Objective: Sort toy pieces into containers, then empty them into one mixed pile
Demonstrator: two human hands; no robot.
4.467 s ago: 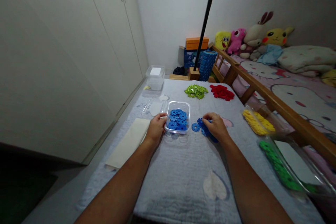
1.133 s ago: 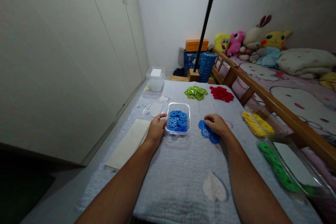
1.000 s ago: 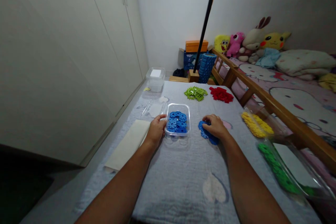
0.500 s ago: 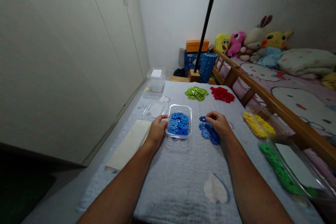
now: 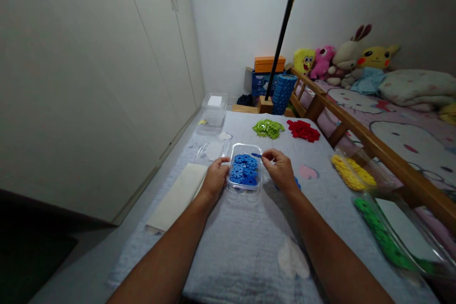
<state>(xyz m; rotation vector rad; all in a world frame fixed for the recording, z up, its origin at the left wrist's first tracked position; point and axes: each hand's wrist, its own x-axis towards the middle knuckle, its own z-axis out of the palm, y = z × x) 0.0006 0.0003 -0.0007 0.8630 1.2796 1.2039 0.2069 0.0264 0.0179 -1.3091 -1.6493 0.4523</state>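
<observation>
We have one view, worn on the head: it faces forward and down onto the clear tub (image 5: 245, 171), close below us, with wardrobe doors (image 5: 107, 80) left of the tub, the bed (image 5: 392, 121) right of it, and the wall (image 5: 235, 19) beyond it

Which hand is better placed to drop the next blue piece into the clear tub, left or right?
Right, probably. The right hand already pinches a blue piece just over the rim of the clear tub, while the left hand grips the tub's left side, steadying it.
</observation>
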